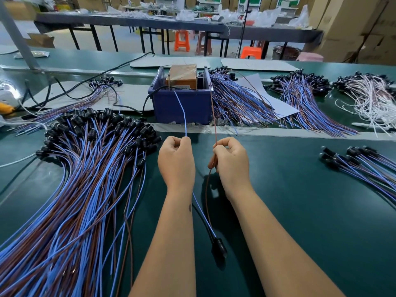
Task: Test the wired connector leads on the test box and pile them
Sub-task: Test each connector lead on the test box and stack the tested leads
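**Probing one lead on the test box**

The left hand [176, 159] is pinching the blue wire [182, 112] between curled fingers; the right hand [231, 160] is pinching the brown wire [213, 112] the same way. Both wires are running up and away to the two upright pins [169, 82] on the orange test box [183, 77], which is sitting inside the blue bin [182, 106]. The lead's black connector [218, 247] is hanging low between the forearms, just above the green belt [300, 211].

Whether the stripped tips are actually touching the pins is too small to tell.

Judgement for doing this step well: keeping each wire taut and its tip steady on its own pin, keeping blue and brown apart so they are not bridging, and holding until the box is giving its result. Then the lead is probably going onto the large pile [85, 168] at left, connector ends aligned with the others.
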`<state>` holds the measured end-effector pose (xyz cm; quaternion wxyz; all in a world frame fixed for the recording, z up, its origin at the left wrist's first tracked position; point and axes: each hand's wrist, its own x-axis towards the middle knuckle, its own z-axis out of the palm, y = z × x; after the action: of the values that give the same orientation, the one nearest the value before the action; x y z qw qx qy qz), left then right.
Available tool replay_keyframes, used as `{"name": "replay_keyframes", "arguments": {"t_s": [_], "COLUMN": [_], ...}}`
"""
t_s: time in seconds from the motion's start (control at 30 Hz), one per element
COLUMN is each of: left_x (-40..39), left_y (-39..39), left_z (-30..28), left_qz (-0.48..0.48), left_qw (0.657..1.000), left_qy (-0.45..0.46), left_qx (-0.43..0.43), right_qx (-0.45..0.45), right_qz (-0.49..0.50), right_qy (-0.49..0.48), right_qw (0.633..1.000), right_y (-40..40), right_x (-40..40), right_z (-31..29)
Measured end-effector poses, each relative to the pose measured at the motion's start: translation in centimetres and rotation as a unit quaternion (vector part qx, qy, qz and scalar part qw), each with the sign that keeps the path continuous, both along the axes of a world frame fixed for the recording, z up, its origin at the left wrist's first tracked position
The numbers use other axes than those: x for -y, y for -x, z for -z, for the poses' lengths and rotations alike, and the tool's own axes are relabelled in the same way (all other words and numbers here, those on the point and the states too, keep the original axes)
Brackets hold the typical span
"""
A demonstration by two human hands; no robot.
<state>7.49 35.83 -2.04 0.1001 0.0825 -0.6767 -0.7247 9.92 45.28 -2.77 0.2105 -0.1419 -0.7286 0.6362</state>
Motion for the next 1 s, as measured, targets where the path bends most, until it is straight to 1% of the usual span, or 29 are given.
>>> {"name": "replay_keyframes", "arguments": {"t_s": [0.4,1.0], "left_x": [0.09,0.37], "left_y": [0.07,0.75], "left_z": [-0.01,0.37], "left_qz": [-0.007,-0.026], "left_qw": [1.0,0.999], "left_qy": [-0.008,0.016], "left_qx": [-0.013,-0.023], "right_qx": [0.013,0.003], "right_qz": [-0.017,-0.017], "right_qy": [-0.015,-0.025], "right_qw": [1.0,1.0], "right_y": [0.41,0.39], "right_x": [-0.01,-0.09], "right_z": [0.37,0.42]}}
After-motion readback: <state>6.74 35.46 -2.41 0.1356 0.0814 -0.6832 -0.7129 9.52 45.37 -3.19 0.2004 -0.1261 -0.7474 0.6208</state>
